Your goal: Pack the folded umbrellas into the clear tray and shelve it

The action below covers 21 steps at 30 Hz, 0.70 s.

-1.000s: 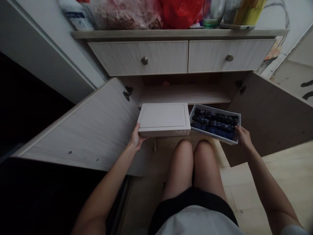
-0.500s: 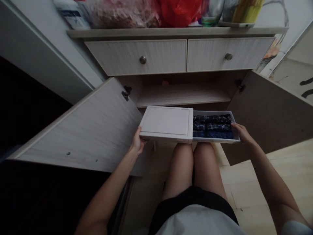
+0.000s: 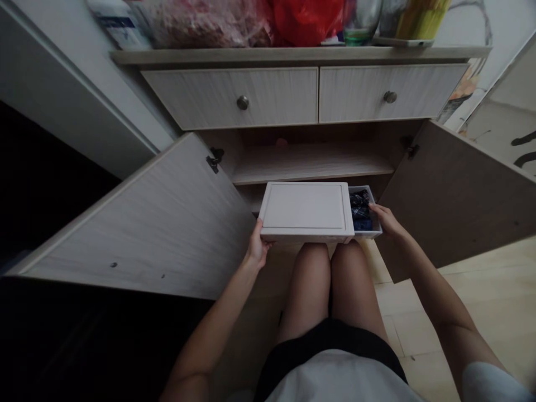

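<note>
Just above our knees [image 3: 314, 273], our left hand [image 3: 257, 248] holds the left edge of one white lid [image 3: 305, 206], its fingers [image 3: 256, 230] curled around that edge. Our right hand [image 3: 387, 220], fingers pressed together, grips the right end of one white box [image 3: 371, 215], where dark plaid cloth [image 3: 360, 209] shows beyond the lid. Farther off are one cabinet shelf [image 3: 314, 164], two open cabinet doors [image 3: 134, 223] [image 3: 456, 195], and two drawers [image 3: 230, 97] [image 3: 389, 95] with one round knob each. A pale floor [image 3: 419, 329] lies at right, and a red bag [image 3: 307, 22] and a glass [image 3: 362, 22] stand on the cabinet top [image 3: 293, 54].

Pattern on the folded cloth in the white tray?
The folded cloth is dark blue plaid, shown best in the head view.
</note>
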### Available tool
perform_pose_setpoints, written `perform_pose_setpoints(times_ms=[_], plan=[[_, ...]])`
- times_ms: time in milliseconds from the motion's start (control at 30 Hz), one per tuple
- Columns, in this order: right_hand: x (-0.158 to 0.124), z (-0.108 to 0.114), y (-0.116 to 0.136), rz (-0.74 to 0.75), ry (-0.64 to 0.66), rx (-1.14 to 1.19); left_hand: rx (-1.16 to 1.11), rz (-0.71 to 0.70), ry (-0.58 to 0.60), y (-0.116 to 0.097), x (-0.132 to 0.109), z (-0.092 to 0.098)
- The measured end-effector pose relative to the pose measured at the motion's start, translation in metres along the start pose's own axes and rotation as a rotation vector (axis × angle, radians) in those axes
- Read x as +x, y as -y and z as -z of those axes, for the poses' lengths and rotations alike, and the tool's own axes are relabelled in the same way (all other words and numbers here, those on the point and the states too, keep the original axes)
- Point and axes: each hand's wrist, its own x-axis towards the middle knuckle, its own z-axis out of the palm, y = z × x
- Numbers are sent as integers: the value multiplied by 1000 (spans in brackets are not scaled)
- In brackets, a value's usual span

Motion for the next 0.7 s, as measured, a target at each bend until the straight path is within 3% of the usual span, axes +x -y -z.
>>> perform_pose_setpoints(times_ms=[500,700], plan=[[10,-41,-1,134,43,-113,35,-9,17,19,2,-21],[18,-43,-4,53,15,-208,49,10,29,25,5,-25]])
